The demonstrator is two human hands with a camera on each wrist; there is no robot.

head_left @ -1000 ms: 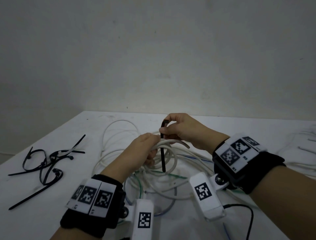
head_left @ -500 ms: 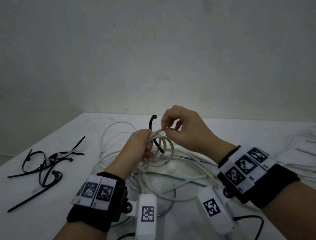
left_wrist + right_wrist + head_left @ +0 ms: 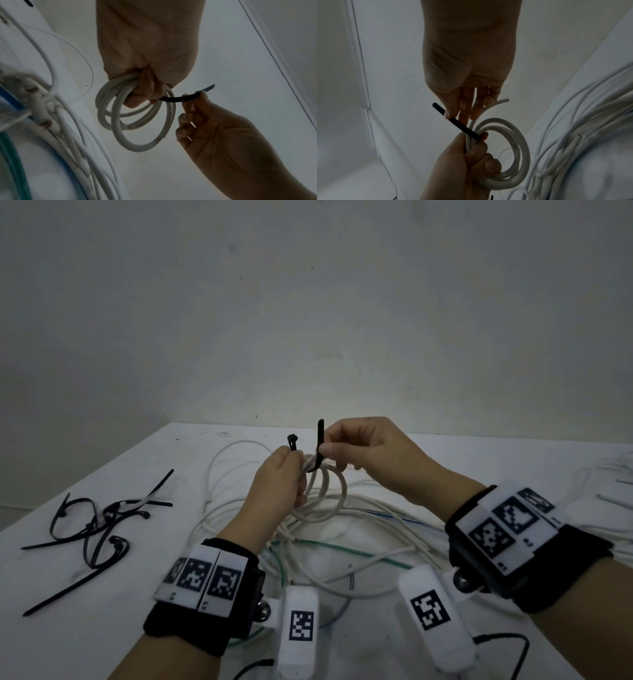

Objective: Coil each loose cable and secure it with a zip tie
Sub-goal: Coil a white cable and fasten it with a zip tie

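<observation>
left hand (image 3: 281,481) gripping coiled white cable (image 3: 325,494), zip tie head (image 3: 292,438) upright, just left of tail (image 3: 320,440) pinched by right hand (image 3: 370,453).

The right hand (image 3: 370,453), which half a second ago had let go of the black zip tie (image 3: 320,446), now pinches its tail end upright beside the white coil (image 3: 325,494), its head poking above the left hand (image 3: 277,487).
</observation>
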